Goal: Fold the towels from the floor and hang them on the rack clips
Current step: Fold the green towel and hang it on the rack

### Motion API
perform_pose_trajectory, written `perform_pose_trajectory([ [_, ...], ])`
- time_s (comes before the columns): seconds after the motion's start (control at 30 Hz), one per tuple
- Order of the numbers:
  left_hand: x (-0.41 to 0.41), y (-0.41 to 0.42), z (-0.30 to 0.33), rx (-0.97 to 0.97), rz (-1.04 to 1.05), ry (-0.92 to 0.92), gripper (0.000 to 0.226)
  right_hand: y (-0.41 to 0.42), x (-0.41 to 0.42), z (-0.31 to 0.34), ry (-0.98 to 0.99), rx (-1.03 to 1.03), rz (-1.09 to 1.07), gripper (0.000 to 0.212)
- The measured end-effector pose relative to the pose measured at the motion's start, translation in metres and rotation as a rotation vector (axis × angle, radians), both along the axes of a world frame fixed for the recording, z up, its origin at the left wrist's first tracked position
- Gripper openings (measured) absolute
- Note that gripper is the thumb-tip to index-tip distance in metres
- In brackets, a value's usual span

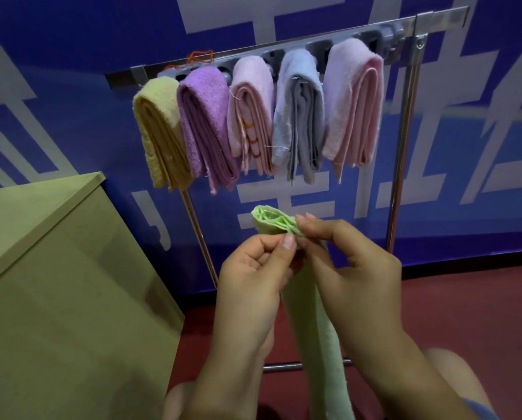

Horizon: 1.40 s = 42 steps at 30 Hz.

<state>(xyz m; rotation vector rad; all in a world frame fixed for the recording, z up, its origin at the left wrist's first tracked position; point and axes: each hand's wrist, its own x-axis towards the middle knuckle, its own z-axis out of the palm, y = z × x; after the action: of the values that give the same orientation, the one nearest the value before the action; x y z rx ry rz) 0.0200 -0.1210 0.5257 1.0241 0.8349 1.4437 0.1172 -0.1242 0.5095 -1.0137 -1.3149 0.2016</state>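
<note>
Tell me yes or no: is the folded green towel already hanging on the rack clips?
No: both the left hand and right hand pinch the folded green towel below the metal rack.

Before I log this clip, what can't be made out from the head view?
- Rack clips: the hanging towels, from the yellow towel to the pink towel, cover where they bite.
- Free clip: none can be confirmed; the rail's right end is blurred.
- Green towel: its lower end runs off the bottom edge, and the left hand and right hand hide the folds in their grip.
</note>
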Motion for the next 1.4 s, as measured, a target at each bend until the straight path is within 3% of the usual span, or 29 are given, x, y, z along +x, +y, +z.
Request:
perform_pose_trajectory([
  [0.37, -0.003, -0.005, 0.003, -0.059, -0.082, -0.168, 0.036, 0.005, 0.001, -0.005, -0.056, 0.009, 0.086, 0.029],
  [0.53, -0.013, -0.002, -0.001, -0.075, -0.135, -0.146, 0.035, 0.005, 0.002, -0.002, -0.095, -0.046, 0.101, 0.034],
  [0.63, -0.016, -0.001, -0.003, -0.010, -0.113, 0.014, 0.031, 0.007, 0.008, 0.004, 0.044, -0.137, 0.208, 0.026],
  [0.73, -0.018, 0.008, -0.019, 0.095, 0.175, 0.274, 0.029, 0.009, 0.015, 0.012, 0.181, -0.224, 0.316, 0.023],
  [0.8, -0.024, 0.016, -0.032, 0.071, 0.350, 0.439, 0.048, 0.009, 0.019, 0.014, 0.262, -0.259, 0.399, 0.021],
  [0.9, -0.031, 0.024, -0.037, 0.053, 0.179, 0.439, 0.064, 0.011, 0.024, 0.016, 0.280, -0.281, 0.472, 0.022],
  [0.93, -0.033, 0.026, -0.036, 0.055, 0.082, 0.383, 0.063, 0.012, 0.026, 0.017, 0.272, -0.289, 0.492, 0.022],
  [1.0, -0.038, 0.030, -0.026, 0.116, -0.018, 0.319, 0.038, 0.014, 0.030, 0.017, 0.271, -0.305, 0.525, 0.023],
  [1.1, -0.041, 0.035, -0.005, 0.229, -0.005, 0.364, 0.011, 0.019, 0.036, 0.017, 0.263, -0.326, 0.505, 0.023],
  [1.4, -0.046, 0.045, 0.025, 0.294, -0.019, 0.472, 0.009, 0.027, 0.047, 0.038, 0.210, -0.257, 0.559, 0.025],
])
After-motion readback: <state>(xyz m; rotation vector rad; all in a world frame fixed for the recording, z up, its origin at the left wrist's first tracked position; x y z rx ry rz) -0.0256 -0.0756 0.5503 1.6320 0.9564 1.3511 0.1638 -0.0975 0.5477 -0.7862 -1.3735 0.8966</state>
